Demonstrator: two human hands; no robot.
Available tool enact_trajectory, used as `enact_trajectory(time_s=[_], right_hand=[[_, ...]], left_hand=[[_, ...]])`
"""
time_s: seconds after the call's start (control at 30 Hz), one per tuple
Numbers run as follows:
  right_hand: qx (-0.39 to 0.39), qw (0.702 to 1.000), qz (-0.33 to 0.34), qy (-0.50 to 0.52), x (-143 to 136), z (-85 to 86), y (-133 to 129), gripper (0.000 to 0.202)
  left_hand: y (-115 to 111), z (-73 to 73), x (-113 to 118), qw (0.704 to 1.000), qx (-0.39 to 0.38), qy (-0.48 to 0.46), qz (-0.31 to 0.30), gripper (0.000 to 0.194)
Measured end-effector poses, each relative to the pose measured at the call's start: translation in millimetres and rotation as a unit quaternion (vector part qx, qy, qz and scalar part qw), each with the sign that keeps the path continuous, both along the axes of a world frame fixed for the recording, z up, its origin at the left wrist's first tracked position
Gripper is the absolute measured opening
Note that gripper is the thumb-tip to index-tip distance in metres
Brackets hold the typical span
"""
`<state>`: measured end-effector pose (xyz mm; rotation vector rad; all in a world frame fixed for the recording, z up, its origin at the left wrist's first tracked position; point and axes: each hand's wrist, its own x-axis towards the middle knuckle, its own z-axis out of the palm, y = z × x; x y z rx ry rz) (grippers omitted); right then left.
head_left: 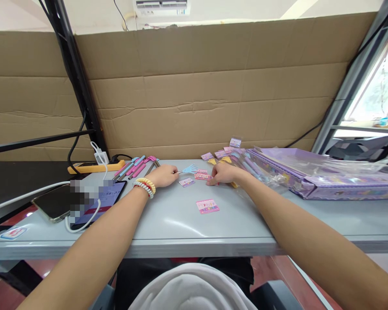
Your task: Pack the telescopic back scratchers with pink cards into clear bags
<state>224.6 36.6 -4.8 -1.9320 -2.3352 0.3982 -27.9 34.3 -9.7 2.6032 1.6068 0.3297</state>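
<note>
My left hand [164, 176], with beaded bracelets on its wrist, pinches the thin metal rod of a small back scratcher. The light blue claw head [190, 169] of this scratcher points right. Closed fingers of my right hand [225, 173] are at the right edge of the small pink cards [201, 175] and seem to grip one; the palm hides part of it. A purple card [186, 182] lies between the hands, and another pink card [207, 206] lies nearer me. Several pink and blue back scratchers [134, 167] lie left of my left hand.
Bagged back scratchers with cards [245, 162] lie beyond my right hand, beside a large purple box [313, 174] with clear plastic on it. At left are a phone [53, 202], a tablet [118, 189], white cables and a yellow power strip [116, 166]. Cardboard [194, 94] walls the back.
</note>
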Motion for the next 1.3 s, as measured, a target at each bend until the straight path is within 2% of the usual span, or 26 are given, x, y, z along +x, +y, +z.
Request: enact_trajectory(time_s=[0.33, 0.43, 0.67, 0.83, 1.07, 1.17, 1.3], right_hand=[[0.023, 0.999, 0.003, 0.024, -4.6, -1.5, -4.6, 0.044], [0.056, 0.997, 0.005, 0.050, -4.7, -2.4, -4.0, 0.044], [0.151, 0.987, -0.030, 0.048, -4.1, -0.1, -4.3, 0.026], [0.200, 0.974, -0.108, 0.021, 4.5, 11.9, -8.9, 0.021], [0.200, 0.949, -0.240, -0.032, 44.1, 19.6, -1.4, 0.032], [0.197, 0.945, -0.258, -0.039, 60.1, 18.9, 4.1, 0.038], [0.221, 0.934, -0.280, -0.009, 77.6, 23.5, 5.5, 0.037]], left_hand=[[2.7, -3.9, -0.7, 0.999, -0.012, 0.001, -0.039, 0.038], [2.3, -3.3, -1.0, 0.999, -0.016, 0.008, -0.039, 0.038], [3.8, -3.6, -1.7, 0.999, -0.011, 0.027, -0.041, 0.039], [2.5, -1.8, -0.8, 0.999, -0.017, 0.029, -0.036, 0.040], [1.7, -1.9, -0.8, 0.999, -0.015, 0.034, -0.036, 0.039], [2.7, -2.4, -1.2, 0.999, -0.016, 0.036, -0.037, 0.040], [4.0, -3.0, -1.6, 0.998, -0.018, 0.039, -0.038, 0.042]])
